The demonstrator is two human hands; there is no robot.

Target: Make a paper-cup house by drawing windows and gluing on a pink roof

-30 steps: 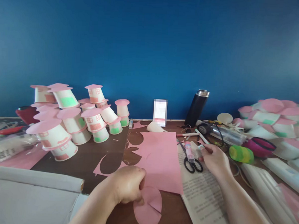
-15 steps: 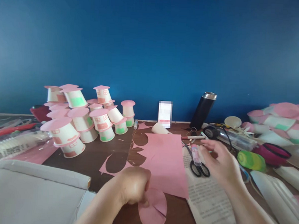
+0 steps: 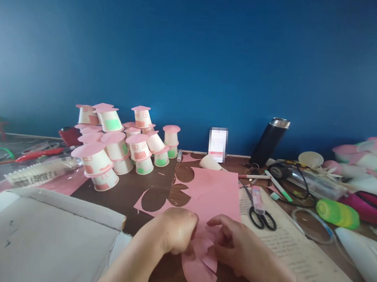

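Observation:
A pink paper circle [image 3: 197,270] with a slit lies on the brown table near me. My left hand [image 3: 175,231] is curled into a pinch on its left upper edge. My right hand [image 3: 238,249] pinches the overlapping flap at its right edge, fingers bent together. Just beyond both hands lies a pink paper sheet [image 3: 215,191] with rounded cut-outs along its left side. Black-handled scissors [image 3: 259,210] and a glue stick [image 3: 257,199] rest on a printed page to the right of the sheet.
A pile of upturned white paper cups with pink tops [image 3: 118,148] stands at the left back. A black flask [image 3: 269,141] stands at the wall. A cardboard box flap [image 3: 51,235] fills the near left. A green roll [image 3: 338,212], cables and more cups crowd the right.
My right hand left the area by the scissors and came back left to the pink circle, where it now pinches the flap. The view has shifted left.

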